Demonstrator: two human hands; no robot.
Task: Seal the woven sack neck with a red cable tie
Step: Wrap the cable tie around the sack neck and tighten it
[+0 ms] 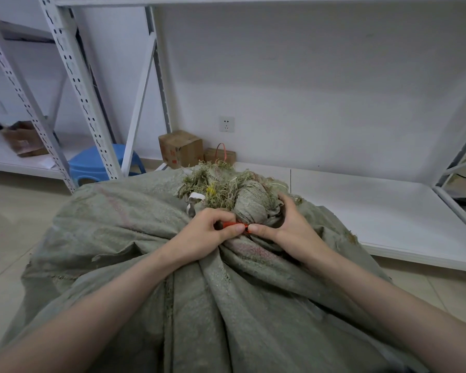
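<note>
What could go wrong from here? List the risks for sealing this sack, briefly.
1. The left hand and right hand only pinch the red cable tie at their fingertips, so it may slip before it locks.
2. Loose frayed strands stick out beside the sack neck and could snag in the tie.
3. The neck is thickly bunched, so the tie might close loose and slide off.
</note>
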